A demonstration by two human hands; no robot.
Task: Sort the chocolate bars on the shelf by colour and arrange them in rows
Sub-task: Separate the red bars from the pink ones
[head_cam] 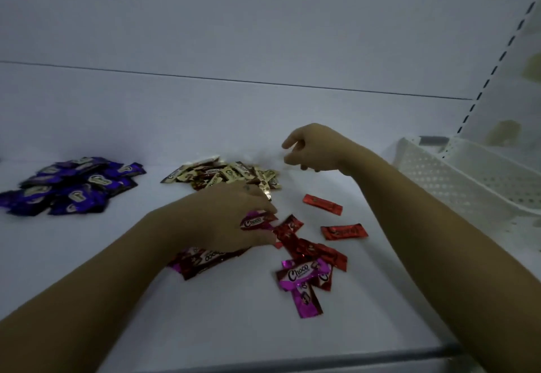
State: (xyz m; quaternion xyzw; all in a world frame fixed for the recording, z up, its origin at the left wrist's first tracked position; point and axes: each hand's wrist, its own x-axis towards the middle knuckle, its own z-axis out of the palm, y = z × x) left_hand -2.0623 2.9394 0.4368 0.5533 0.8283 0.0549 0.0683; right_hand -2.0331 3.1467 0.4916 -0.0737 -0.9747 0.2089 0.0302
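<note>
On a white shelf [87, 241] seen from above, chocolate bars lie partly sorted. A purple heap [70, 185] sits far left and a cream heap [228, 175] at the centre back. Nearer the viewer, red and pink wrappers are mixed. Two red bars [322, 203] lie loose to the right, and a red cluster [304, 248] touches a pink pair [304, 276]. More dark pink bars [205, 258] lie under the left wrist.

The hands are well apart. The left hand [222, 217] rests low on the shelf, its fingertips pinching one pink bar [256, 222] at the edge of the red cluster. The right hand [313, 148] hovers above the shelf beside the cream heap with fingers curled. Blur hides whether it holds anything. A white perforated basket [453, 173] stands at the far right.

The step in hand looks like separating pink from red. To do it well, lift the pinched bar straight up rather than dragging it, because the foil wrappers overlap and a drag would pull red ones along. Hold the bar by its crimped end, since the wrappers look slick. Choose one bare patch of shelf for pink, well apart from red, and add the pink pair there. Every group lies as a loose heap, so the rows are not yet made. Finishing the colour split first should make them easier.
</note>
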